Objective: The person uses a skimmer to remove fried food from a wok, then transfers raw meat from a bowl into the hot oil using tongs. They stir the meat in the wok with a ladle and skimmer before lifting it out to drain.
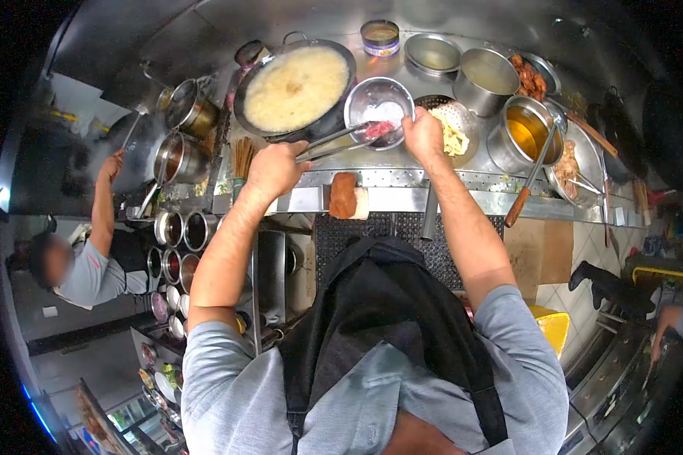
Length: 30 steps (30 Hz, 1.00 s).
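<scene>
My left hand (275, 168) is closed around a pair of metal tongs (334, 140), whose tips reach into a steel mixing bowl (349, 114). Between or beside those tips lies a piece of pinkish-red raw meat (379, 130), with white powder (387, 112) around it. With my right hand (423, 135) I grip the bowl's right rim. Left of the bowl, a large wok (239, 106) holds pale, foaming oil (300, 87). Just right of my right hand sits a perforated strainer (463, 155) with yellow pieces (451, 135) in it.
At the right stand a pot of amber liquid (527, 125), a ladle (535, 167), a tall steel pot (486, 80) and a bowl of raw meat (573, 163). A can (379, 38) stands behind. A brown cloth (343, 196) hangs on the counter edge. A co-worker (91, 258) works at far left.
</scene>
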Each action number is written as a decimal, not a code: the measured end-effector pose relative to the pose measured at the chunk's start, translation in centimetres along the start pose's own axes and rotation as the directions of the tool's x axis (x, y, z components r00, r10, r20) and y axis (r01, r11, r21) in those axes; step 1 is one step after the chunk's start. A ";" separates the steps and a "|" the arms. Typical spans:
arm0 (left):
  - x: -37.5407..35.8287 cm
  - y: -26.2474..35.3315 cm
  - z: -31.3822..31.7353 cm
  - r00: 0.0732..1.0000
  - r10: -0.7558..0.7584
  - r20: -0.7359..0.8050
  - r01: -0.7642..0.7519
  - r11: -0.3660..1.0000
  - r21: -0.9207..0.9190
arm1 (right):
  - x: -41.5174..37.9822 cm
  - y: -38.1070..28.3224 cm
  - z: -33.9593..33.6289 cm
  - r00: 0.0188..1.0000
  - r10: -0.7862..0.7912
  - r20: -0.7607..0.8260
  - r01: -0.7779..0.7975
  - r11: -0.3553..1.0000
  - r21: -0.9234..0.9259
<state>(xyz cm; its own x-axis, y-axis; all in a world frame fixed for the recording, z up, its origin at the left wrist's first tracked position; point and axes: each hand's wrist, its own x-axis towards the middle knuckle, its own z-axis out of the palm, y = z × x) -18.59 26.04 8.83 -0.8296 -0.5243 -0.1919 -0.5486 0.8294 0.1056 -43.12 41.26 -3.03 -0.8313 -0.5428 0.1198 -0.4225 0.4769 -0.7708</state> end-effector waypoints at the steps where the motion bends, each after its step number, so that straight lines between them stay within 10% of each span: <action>1: -0.1 -0.4 0.1 0.998 0.038 -0.049 -0.035 0.997 0.068 | 0.2 0.3 0.3 1.000 0.014 -0.017 -0.014 1.000 -0.009; 12: 3.5 -10.3 -4.6 0.937 0.149 -0.317 -0.051 0.953 0.298 | 2.5 0.2 3.0 0.991 0.131 -0.038 -0.133 0.989 -0.068; 20: 12.6 -14.1 1.5 0.929 -0.291 -0.228 0.319 0.943 0.099 | 1.3 1.9 1.8 0.988 0.152 -0.041 -0.151 0.988 0.024; 30: -1.3 -6.0 0.0 0.796 -0.141 -0.588 0.157 0.987 -0.024 | 0.1 4.8 0.7 0.996 0.079 -0.049 -0.078 0.997 0.015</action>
<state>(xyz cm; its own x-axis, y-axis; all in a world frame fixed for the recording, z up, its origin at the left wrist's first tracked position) -14.19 21.76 8.48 -0.6442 -0.6482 0.4060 -0.6746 0.7317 0.0980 -44.93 43.01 -7.14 -0.8787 -0.4690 0.0893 -0.3510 0.5077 -0.7868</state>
